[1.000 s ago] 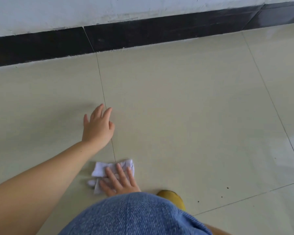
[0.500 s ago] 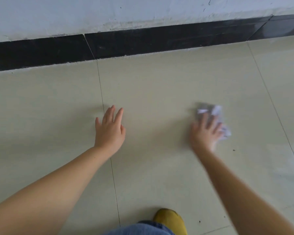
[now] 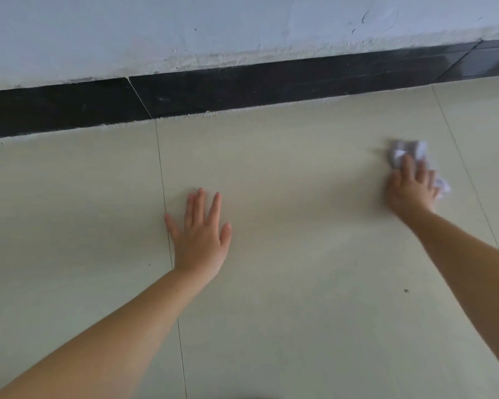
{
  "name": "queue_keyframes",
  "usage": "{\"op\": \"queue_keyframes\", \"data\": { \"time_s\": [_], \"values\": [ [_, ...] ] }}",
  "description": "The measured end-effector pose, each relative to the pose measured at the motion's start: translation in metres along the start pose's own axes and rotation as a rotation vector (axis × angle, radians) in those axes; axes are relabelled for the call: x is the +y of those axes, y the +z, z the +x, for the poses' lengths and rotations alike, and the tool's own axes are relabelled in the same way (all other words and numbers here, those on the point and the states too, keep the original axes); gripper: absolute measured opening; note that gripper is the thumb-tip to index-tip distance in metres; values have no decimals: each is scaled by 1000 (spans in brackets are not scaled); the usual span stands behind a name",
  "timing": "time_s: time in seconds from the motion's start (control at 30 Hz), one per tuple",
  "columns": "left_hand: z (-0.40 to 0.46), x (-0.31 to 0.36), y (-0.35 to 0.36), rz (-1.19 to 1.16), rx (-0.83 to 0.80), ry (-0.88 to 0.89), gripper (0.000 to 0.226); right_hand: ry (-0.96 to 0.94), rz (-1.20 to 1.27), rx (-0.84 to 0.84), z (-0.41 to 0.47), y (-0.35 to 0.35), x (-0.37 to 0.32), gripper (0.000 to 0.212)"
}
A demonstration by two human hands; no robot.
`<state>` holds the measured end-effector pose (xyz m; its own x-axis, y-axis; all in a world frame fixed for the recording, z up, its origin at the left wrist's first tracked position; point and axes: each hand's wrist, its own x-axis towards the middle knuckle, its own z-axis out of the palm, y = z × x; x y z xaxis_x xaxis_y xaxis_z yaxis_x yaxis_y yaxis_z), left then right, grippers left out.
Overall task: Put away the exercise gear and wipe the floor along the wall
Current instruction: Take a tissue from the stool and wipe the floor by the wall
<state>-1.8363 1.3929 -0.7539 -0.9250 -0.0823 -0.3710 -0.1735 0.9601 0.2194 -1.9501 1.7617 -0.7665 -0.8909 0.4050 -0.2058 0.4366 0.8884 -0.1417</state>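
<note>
A crumpled white cloth lies on the pale beige tiled floor at the right. My right hand presses it flat against the tile with straight fingers; the hand and cloth are blurred. My left hand rests palm down on the floor near a tile joint, fingers spread, holding nothing. No exercise gear is in view.
A black skirting strip runs along the foot of a white, chipped wall at the top. Thin tile joints cross the floor. A small dark speck lies on the tile near my right forearm.
My right hand has swept the cloth from close to my body out to the right and farther toward the wall. My left hand stays planted. My knee and yellow shoe left view.
</note>
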Motion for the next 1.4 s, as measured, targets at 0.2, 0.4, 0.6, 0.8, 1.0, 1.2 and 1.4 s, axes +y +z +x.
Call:
{"op": "queue_keyframes", "data": {
  "time_s": [0.2, 0.4, 0.6, 0.8, 1.0, 1.2, 1.4],
  "values": [
    [-2, 4, 16, 42, -44, -33, 73, -502, -22, 45, -67, 44, -131, 52],
    [2, 7, 13, 88, -83, -62, 86, -1091, -69, -204, -93, 57, -225, 48],
    [2, 6, 19, 147, -134, -29, 88, -502, -132, 4, 49, 18, -68, 64],
    [11, 5, 13, 124, -252, -47, 94, 281, 67, -29, 71, -23, -11, 50],
    [9, 5, 3, 74, -392, -56, 99, -767, -18, 68, -74, 65, -162, 46],
    [12, 7, -7, 69, -441, -47, 116, -1103, -85, -12, -36, 60, -151, 48],
    [12, 7, -10, 59, -487, -48, 119, -60, 26, 54, 84, -10, -3, 53]
  ]
}}
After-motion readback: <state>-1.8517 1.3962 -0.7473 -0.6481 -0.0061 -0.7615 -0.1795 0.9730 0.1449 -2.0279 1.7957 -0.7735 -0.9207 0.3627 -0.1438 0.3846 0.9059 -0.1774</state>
